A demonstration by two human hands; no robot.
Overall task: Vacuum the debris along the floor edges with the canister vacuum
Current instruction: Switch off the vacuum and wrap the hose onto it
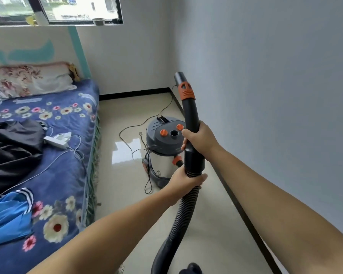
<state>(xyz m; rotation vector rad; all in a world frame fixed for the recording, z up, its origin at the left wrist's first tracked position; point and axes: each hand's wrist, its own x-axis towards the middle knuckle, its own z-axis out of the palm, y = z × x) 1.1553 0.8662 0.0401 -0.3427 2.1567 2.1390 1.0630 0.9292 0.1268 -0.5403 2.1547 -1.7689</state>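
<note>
A canister vacuum (pixel 162 143) with a grey lid, orange knobs and a steel drum stands on the tiled floor near the right wall. I hold its black hose handle (pixel 190 113) upright in front of it, open end up, with an orange collar near the tip. My right hand (pixel 198 137) grips the rigid handle tube. My left hand (pixel 186 179) grips lower, where the ribbed hose (pixel 178 220) joins the handle. The hose curves down out of the bottom of the view.
A bed (pixel 67 155) with a blue floral cover, clothes and a power strip fills the left side. A black power cord (pixel 131 133) loops over the floor (pixel 204 234) behind the vacuum. Dark skirting (pixel 244 212) runs along the grey right wall and the far wall.
</note>
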